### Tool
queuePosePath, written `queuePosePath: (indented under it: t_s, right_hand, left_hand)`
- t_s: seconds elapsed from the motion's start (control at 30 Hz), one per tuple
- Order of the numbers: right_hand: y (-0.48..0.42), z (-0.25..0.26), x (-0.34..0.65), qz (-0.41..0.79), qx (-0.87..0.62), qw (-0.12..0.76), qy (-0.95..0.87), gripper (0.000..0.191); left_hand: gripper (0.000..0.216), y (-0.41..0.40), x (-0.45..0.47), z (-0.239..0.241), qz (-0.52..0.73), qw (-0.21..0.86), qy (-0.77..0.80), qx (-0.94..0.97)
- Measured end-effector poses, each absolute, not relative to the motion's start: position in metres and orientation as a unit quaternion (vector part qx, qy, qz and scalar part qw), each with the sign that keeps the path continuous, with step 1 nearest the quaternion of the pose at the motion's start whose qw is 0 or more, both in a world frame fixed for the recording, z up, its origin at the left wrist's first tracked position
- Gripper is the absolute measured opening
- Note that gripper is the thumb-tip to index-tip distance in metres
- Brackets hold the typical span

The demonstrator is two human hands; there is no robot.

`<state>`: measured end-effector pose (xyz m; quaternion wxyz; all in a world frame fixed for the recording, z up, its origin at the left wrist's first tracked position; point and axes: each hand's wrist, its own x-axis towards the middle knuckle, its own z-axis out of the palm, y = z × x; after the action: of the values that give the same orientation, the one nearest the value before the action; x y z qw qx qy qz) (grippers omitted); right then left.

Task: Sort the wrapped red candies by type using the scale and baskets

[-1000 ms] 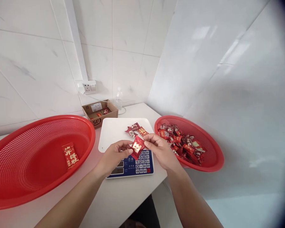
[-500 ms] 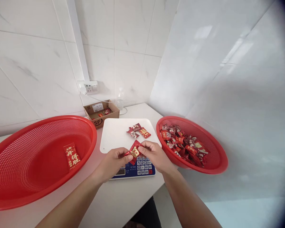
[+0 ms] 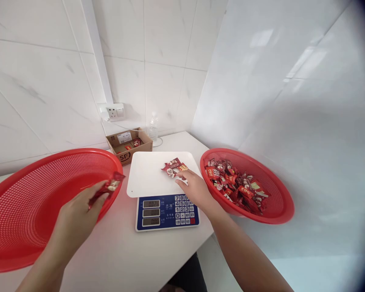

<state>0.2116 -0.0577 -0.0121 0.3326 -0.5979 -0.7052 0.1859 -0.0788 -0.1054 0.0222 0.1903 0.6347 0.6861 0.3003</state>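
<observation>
My left hand [image 3: 82,213] is closed around a red wrapped candy [image 3: 111,186] over the right rim of the left red basket [image 3: 15,194]. At the scale, my right hand [image 3: 193,188] reaches over the white weighing pan [image 3: 146,174], thumb and fingers apart. Its fingertips are at a small group of red wrapped candies [image 3: 171,172] and partly cover one. Below the pan, the scale's blue panel [image 3: 168,213] shows its displays and keys. The flat red packet in the left basket is now hidden behind my left hand.
To the right, a second red basket [image 3: 280,190] holds many wrapped candies [image 3: 237,184]. An open cardboard box [image 3: 136,150] with a few candies stands behind the scale, beside a clear plastic bottle [image 3: 153,127]. A wall socket [image 3: 114,112] is above the box.
My left hand has carried the candy from in front of the scale pan to the left basket. My right hand has let go of it and moved forward to the candies on the pan.
</observation>
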Motion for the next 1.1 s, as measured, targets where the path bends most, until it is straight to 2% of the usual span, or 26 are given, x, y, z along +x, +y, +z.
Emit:
queuePosePath:
  t_s: [0.1, 0.23, 0.37, 0.47, 0.57, 0.67, 0.73, 0.87, 1.1]
  right_hand:
    - [-0.042, -0.017, 0.211, 0.110, -0.620, 0.264, -0.731, 0.019]
    - [-0.030, -0.022, 0.204, 0.063, -0.620, 0.202, -0.756, 0.019]
    - [-0.023, -0.025, 0.201, 0.043, -0.617, 0.195, -0.761, 0.020]
    - [-0.027, -0.019, 0.202, 0.092, -0.622, 0.260, -0.733, 0.022]
    - [-0.043, -0.005, 0.203, 0.250, -0.584, 0.333, -0.697, 0.017]
    - [-0.063, 0.009, 0.200, 0.399, -0.527, 0.352, -0.663, 0.019]
    - [-0.075, 0.014, 0.199, 0.453, -0.504, 0.355, -0.644, 0.020]
    - [-0.087, 0.016, 0.199, 0.492, -0.478, 0.373, -0.625, 0.023]
    - [-0.089, 0.015, 0.203, 0.464, -0.457, 0.375, -0.660, 0.019]
  left_hand:
    - [0.046, -0.103, -0.103, 0.020, 0.248, 0.120, 0.740, 0.613]
    - [0.047, -0.102, -0.112, 0.015, 0.161, 0.101, 0.763, 0.617]
    - [0.043, -0.101, -0.099, 0.012, 0.194, 0.076, 0.746, 0.633]
    - [0.041, -0.101, -0.079, 0.013, 0.266, 0.142, 0.697, 0.650]
    - [0.043, -0.099, -0.054, 0.016, 0.316, 0.251, 0.626, 0.667]
    - [0.048, -0.092, -0.029, 0.016, 0.345, 0.366, 0.564, 0.655]
    - [0.044, -0.086, -0.016, 0.014, 0.356, 0.439, 0.532, 0.631]
    - [0.028, -0.078, 0.001, 0.009, 0.394, 0.519, 0.485, 0.583]
    - [0.025, -0.082, 0.007, 0.006, 0.429, 0.548, 0.449, 0.561]
